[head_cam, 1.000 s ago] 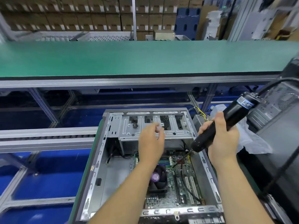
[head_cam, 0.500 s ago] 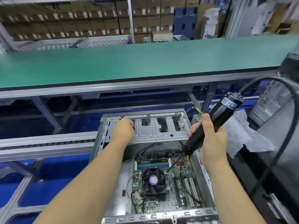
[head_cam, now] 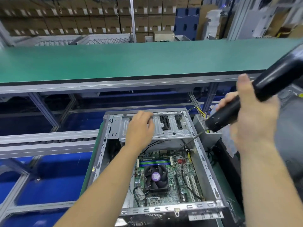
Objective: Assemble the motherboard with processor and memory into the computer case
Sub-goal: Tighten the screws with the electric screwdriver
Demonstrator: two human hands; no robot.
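An open grey computer case [head_cam: 100, 154] lies in front of me. Inside it sits the green motherboard [head_cam: 178, 171] with a black cooler fan [head_cam: 155, 177] and memory slots behind it. My left hand [head_cam: 141, 128] rests on the metal drive cage [head_cam: 170, 126] at the case's far end, fingers lying over its top. My right hand [head_cam: 252, 115] grips a black electric screwdriver [head_cam: 224, 115], raised over the case's right wall. Its thin bit [head_cam: 195, 137] points down-left toward the far right corner of the board.
A green conveyor belt [head_cam: 131, 61] runs across behind the case, with aluminium rails and blue floor to the left. A power supply with loose wires [head_cam: 201, 118] stands right of the case. Another dark case [head_cam: 291, 145] is at far right. Cardboard boxes line the back.
My left hand moved left and then back toward the middle of the drive cage. My right hand lifted the screwdriver up and to the right, away from the motherboard.
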